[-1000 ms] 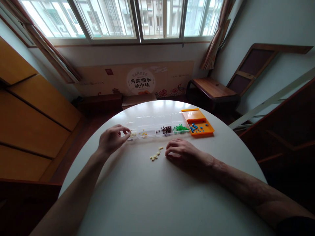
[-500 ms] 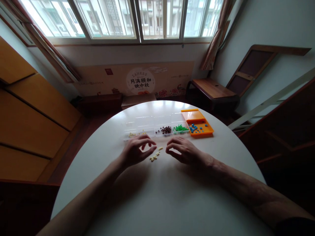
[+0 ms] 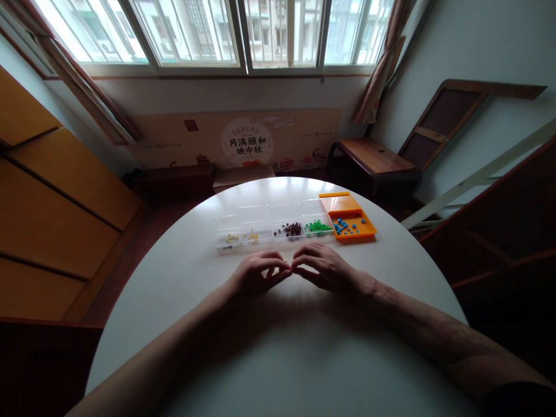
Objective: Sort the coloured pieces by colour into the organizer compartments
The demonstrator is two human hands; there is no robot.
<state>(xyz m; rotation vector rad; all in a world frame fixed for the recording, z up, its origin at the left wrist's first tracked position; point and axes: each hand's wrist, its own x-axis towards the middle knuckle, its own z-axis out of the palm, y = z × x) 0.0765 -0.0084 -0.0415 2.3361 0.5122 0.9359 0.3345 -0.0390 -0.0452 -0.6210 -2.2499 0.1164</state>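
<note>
The small yellow pieces point(image 3: 275, 270) on the table are almost wholly covered by the left hand point(image 3: 256, 275); only a pale speck shows between its fingertips, and whether the curled fingers actually pinch one cannot be told. The right hand point(image 3: 322, 267) rests just beside it at 3 o'clock, fingers bent and slightly apart, tips on the table, holding nothing visible. Both forearms run in from the lower corners, the right sleeve cut off by the frame edge.

At 12 o'clock from the hands lies a row of clear boxes point(image 3: 256, 225) with yellow, brown and green bits, ending at 1 o'clock in an orange box point(image 3: 353, 223) with blue ones. The round white table point(image 3: 278, 359) stands before a wide window point(image 3: 217, 32).
</note>
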